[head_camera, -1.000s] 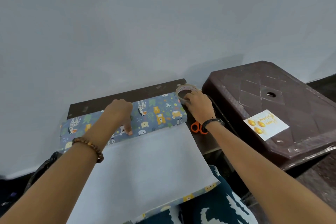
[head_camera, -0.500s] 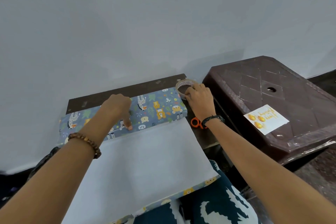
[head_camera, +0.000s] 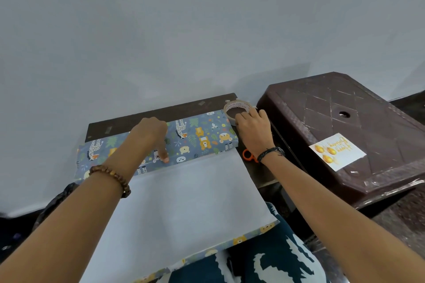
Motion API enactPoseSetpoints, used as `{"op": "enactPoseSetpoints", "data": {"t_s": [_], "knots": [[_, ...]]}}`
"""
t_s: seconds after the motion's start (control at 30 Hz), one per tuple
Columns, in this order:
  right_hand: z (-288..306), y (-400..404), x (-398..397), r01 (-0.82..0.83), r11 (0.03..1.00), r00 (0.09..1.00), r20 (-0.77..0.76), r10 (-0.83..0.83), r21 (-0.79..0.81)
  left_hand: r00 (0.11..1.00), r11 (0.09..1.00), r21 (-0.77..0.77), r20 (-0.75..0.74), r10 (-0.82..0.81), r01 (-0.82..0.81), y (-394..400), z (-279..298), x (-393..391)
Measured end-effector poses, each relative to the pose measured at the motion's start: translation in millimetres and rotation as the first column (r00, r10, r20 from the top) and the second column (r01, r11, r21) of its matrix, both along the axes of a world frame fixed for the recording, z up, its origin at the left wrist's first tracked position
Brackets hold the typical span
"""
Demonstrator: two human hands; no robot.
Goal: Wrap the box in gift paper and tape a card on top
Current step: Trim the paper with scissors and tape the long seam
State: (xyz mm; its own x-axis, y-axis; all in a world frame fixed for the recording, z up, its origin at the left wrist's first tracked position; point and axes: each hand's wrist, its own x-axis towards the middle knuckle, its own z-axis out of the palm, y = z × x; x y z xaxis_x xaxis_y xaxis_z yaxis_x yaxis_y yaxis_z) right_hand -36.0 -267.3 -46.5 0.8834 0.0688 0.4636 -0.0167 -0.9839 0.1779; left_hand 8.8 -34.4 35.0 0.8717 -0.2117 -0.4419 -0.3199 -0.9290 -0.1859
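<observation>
Against a pale wall, our left hand [head_camera: 150, 132] presses curled fingers [head_camera: 164, 156] on the gift paper [head_camera: 197, 135] to pin its fold over the box; right fingers [head_camera: 241, 118] grip the tape roll [head_camera: 236, 108] just beyond; the card [head_camera: 337, 151] waits well right.

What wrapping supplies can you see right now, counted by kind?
Gift paper sheets: 1, printed with animals, folded over the box, white side toward the person
Tape rolls: 1, under the right hand
Scissors: 1, orange handles, mostly hidden by the right wrist
Cards: 1, on the brown plastic stool
Total: 4
</observation>
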Motion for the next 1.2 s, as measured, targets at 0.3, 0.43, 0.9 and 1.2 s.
{"op": "enactPoseSetpoints", "data": {"t_s": [0.3,0.43,0.9,1.2], "knots": [[17.2,-4.9,-8.9,-0.049,0.997,0.992,-0.109,0.056,0.064,1.0,1.0,0.014,0.017,-0.02,0.019,1.6,1.3,-7.1],[42.1,-6.2,-14.2,-0.029,0.595,0.999,0.011,0.034,0.803,0.997,0.999,-0.004,0.056,-0.045,0.046,10.1,-1.9,-13.6],[27.6,88.3,-55.7,-0.145,0.21,0.905,0.044,0.423,0.967,0.886,0.699,-0.676,0.444,0.131,0.235,60.8,-87.2,-61.0],[-14.0,116.7,-49.9,-0.352,0.631,0.904,0.077,0.421,0.691,0.814,0.705,-0.612,0.574,0.084,0.359,63.8,-98.8,-58.6]]}}
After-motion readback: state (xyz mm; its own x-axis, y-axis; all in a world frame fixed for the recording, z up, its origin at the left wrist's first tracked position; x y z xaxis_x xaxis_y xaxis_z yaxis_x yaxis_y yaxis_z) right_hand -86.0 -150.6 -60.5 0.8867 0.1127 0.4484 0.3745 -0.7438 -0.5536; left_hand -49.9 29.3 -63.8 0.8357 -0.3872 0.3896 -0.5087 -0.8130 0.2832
